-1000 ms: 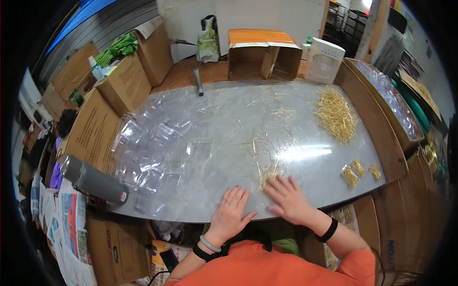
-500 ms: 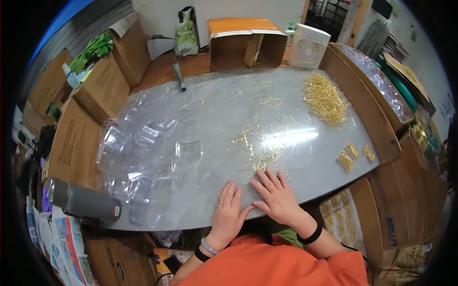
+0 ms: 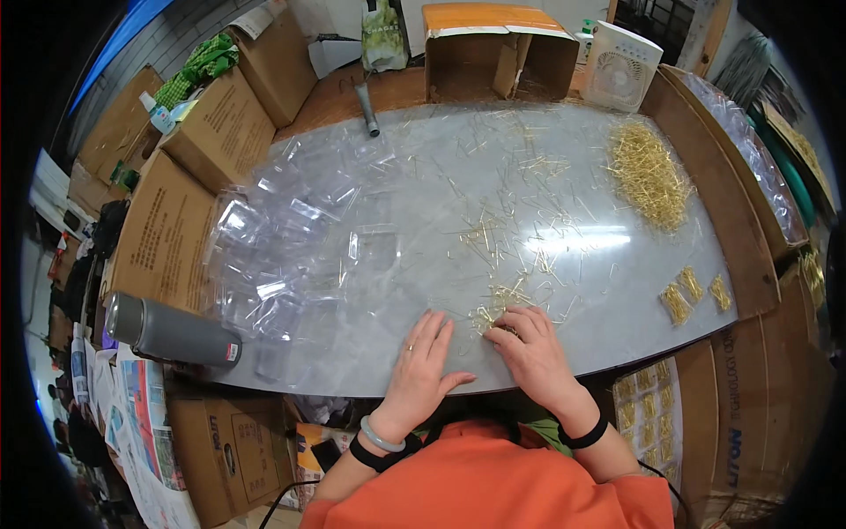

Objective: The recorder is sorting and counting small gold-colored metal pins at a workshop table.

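My left hand lies flat near the front edge of the grey table, fingers stretched out and the thumb apart, holding nothing. To its right, my right hand has its fingers curled down and drawn together over some gold wire hooks, which show at the thumb and fingertips. How many it grips is hidden under the fingers. More loose gold hooks are scattered beyond both hands. A large heap of gold hooks sits at the far right. Three small bundles of gold hooks lie near the right edge.
Clear plastic boxes are spread over the table's left side. A grey bottle lies at the left front. Cardboard boxes border the left. A white fan and an open carton stand behind. A tray of gold bundles sits below right.
My right hand has gone from lying flat with fingers spread to curling its fingers over the gold hooks. My left hand stays flat. The whole view has shifted slightly.
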Demonstrator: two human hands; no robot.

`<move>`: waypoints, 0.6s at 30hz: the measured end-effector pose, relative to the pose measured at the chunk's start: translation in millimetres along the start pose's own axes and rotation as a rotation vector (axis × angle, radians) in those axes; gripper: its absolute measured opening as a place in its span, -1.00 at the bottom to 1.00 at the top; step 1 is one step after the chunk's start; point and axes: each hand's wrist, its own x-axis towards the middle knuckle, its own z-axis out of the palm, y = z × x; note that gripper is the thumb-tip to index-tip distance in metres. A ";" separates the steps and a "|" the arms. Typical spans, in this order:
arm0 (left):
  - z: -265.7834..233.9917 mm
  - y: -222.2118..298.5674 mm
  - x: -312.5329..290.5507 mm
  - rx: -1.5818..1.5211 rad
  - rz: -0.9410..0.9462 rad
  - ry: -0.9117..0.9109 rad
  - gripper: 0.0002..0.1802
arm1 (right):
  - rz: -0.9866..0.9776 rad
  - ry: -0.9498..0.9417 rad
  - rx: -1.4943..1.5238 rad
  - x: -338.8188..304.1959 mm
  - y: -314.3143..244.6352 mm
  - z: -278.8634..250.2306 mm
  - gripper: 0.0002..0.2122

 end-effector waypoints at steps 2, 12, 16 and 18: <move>1.0 1.2 2.3 0.018 -0.006 -0.008 -0.02 | 0.065 0.025 0.000 -3.5 -0.6 -7.6 -0.58; 7.9 1.6 23.3 0.040 0.067 -0.129 0.11 | 0.037 -0.050 -0.018 -5.9 -11.6 -14.2 -0.57; 9.1 0.3 20.3 0.013 0.055 -0.108 0.13 | 0.009 0.070 0.048 -6.1 -13.7 -10.0 -0.58; 5.6 4.4 18.0 -0.009 0.039 -0.095 0.13 | 0.165 0.191 0.006 -11.1 -24.9 -16.4 -0.58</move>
